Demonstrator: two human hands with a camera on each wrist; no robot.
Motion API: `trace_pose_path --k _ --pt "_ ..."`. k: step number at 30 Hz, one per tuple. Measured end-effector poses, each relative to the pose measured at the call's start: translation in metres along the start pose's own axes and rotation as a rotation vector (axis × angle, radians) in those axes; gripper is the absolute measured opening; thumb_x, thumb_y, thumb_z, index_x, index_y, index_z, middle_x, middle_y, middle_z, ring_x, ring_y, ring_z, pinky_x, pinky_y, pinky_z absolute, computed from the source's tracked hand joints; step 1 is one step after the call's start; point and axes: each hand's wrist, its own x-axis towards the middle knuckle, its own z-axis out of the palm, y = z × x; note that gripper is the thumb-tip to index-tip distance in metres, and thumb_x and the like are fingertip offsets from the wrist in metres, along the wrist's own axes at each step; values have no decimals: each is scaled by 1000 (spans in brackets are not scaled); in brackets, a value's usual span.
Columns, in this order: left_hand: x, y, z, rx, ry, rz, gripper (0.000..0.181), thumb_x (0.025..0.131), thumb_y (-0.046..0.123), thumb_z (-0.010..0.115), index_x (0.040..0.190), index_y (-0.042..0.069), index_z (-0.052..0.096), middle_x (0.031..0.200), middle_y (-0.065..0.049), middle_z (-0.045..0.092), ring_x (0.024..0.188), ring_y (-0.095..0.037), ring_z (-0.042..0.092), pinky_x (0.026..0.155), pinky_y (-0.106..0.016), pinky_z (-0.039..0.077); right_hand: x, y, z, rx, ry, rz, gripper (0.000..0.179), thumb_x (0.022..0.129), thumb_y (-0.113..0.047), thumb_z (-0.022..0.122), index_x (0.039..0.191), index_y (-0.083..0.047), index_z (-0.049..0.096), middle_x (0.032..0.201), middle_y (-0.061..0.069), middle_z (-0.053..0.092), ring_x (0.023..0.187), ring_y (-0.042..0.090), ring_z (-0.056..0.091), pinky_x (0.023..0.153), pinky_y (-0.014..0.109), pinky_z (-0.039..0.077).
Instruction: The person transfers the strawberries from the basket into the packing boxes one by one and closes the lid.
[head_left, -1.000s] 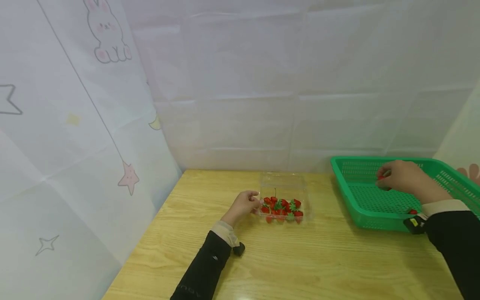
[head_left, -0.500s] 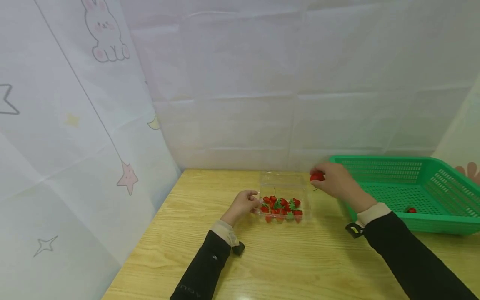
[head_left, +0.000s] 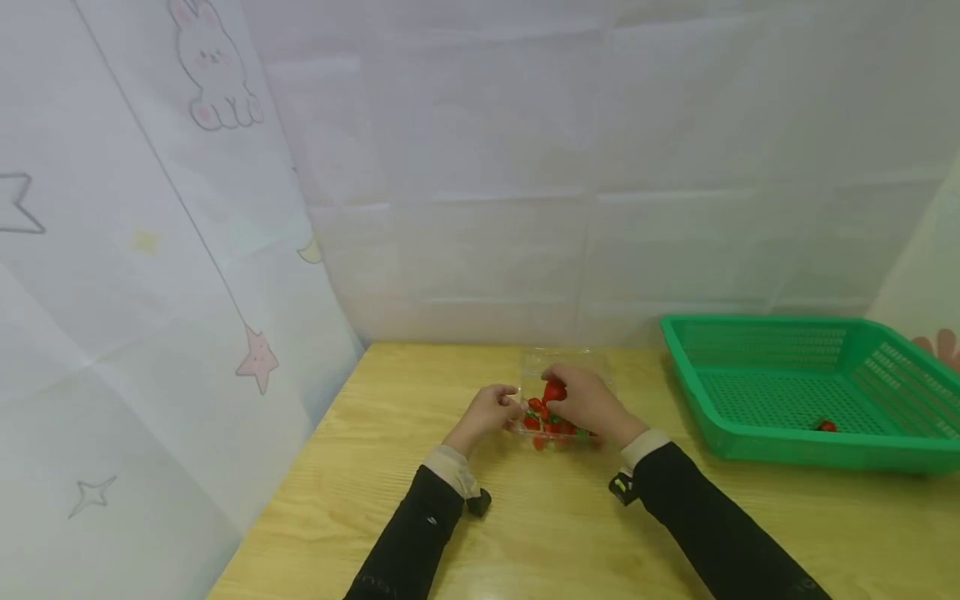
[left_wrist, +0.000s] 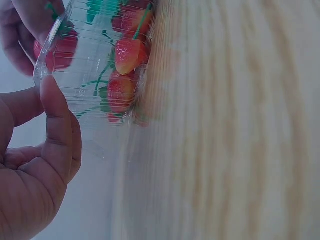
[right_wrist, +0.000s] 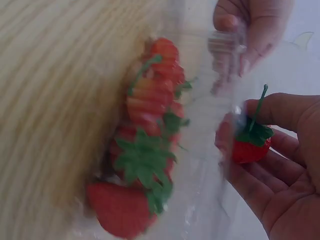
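A clear plastic clamshell box point(left_wrist: 70, 97) stands on the table with its lid point(head_left: 534, 362) raised at the back. Inside lie several red strawberries point(right_wrist: 120, 210) with green leaves, some on thin green stems. My left hand point(head_left: 486, 415) pinches the box's left rim between thumb and fingers. Over the box, my right hand point(head_left: 592, 407) holds a red strawberry point(right_wrist: 252, 151) by its sides, its green cap and stem showing in the right wrist view. Part of the box's contents is hidden behind the right hand in the head view.
At the right of the wooden table point(head_left: 555, 533) stands a green perforated plastic basket point(head_left: 757, 447). One small red fruit point(head_left: 827, 426) lies near its front wall. A pale printed sheet point(head_left: 465, 167) hangs behind the table and along its left side.
My right hand has come from the basket leftward to above the box, carrying the strawberry. My left hand has stayed at the box's rim.
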Motion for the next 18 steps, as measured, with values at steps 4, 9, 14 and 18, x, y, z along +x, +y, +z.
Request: trace_pose_path --k 4,9,14,18 --pt "1 -3 0 10 2 0 48 94 8 65 137 -7 48 85 -9 59 64 -17 62 65 -35 59 5 0 17 31 -18 31 32 82 -3 76 113 0 66 99 8 66 84 22 62 73 38 55" --pt "-1 -3 0 16 9 1 48 95 9 65 136 -6 49 86 -9 60 66 -18 62 67 -36 59 9 3 29 11 -20 46 25 81 -3 76 105 1 69 94 8 66 81 21 61 73 39 55" --pt "-2 -1 0 8 1 12 49 95 8 65 137 -7 48 86 -9 60 67 -17 62 67 -36 59 10 4 35 11 -28 49 23 81 -3 76 103 0 70 95 9 67 82 21 61 73 39 55" --pt "-2 -1 -1 -9 -3 15 49 94 7 66 137 -8 47 86 -9 60 66 -17 62 67 -36 59 11 3 38 13 -43 38 22 82 -4 76 103 0 72 97 10 68 82 21 61 73 38 54"
